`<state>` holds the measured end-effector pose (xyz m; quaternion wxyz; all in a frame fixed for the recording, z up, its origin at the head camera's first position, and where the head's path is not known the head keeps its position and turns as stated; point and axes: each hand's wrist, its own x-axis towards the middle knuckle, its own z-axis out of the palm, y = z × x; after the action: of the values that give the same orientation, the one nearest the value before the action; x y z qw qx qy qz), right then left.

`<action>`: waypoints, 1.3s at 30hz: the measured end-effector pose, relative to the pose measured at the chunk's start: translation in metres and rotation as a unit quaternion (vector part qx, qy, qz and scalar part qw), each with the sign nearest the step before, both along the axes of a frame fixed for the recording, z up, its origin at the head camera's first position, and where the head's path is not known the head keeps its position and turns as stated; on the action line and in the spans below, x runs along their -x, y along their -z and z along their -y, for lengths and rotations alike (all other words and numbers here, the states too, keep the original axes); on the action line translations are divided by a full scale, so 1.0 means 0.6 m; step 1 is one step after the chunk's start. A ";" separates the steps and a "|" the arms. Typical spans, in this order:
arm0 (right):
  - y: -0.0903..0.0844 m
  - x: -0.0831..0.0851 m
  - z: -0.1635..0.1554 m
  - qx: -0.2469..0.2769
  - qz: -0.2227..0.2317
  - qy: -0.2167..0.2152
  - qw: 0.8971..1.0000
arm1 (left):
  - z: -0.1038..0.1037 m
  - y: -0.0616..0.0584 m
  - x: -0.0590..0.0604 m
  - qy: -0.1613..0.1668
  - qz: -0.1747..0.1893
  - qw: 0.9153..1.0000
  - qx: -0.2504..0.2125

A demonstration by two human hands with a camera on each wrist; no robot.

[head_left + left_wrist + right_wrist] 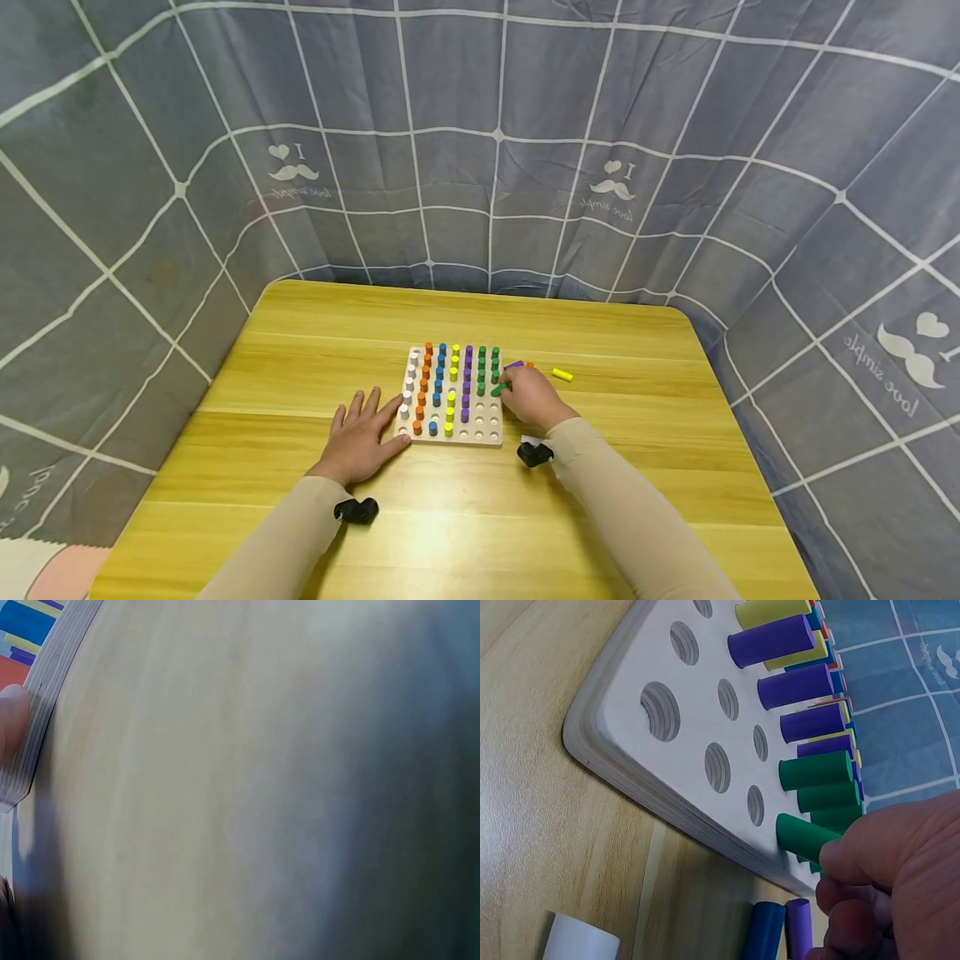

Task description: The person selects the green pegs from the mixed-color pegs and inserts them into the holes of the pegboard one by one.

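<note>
A wooden peg board (480, 432) lies mid-table with rows of white, orange, blue, yellow, purple and green pegs; several front holes (660, 711) are empty. My right hand (510, 387) pinches a green peg (804, 835) at the board's right edge, its lower end at the outermost column; whether it is seated cannot be told. My left hand (369, 415) lies flat on the table with straight fingers. One fingertip (11, 720) touches the board's edge (45, 697) at its front left corner.
Loose pegs lie right of the board: purple (514, 365), orange (529, 364) and yellow (562, 375). Under my right hand are a blue peg (763, 930), a purple peg (798, 930) and a white peg (581, 941). Grey checked cloth (495, 167) surrounds the wooden table (465, 517).
</note>
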<state>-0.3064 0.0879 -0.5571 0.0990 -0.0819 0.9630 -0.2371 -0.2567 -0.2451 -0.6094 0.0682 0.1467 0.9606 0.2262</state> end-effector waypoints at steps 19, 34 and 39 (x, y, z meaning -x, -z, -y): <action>0.005 -0.002 0.001 0.050 0.013 0.020 0.998 | 0.004 0.000 -0.001 -0.002 0.005 1.000 0.003; 0.011 -0.004 0.012 0.050 -0.011 -0.012 0.999 | 0.006 0.002 -0.001 -0.003 0.002 1.000 0.002; 0.015 -0.004 0.015 0.053 -0.020 -0.014 0.998 | 0.002 -0.001 0.000 0.001 0.003 1.000 -0.001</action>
<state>-0.3040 0.0790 -0.5664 0.0786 -0.1053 0.9496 -0.2847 -0.2567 -0.2463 -0.6087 0.0711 0.1471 0.9599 0.2279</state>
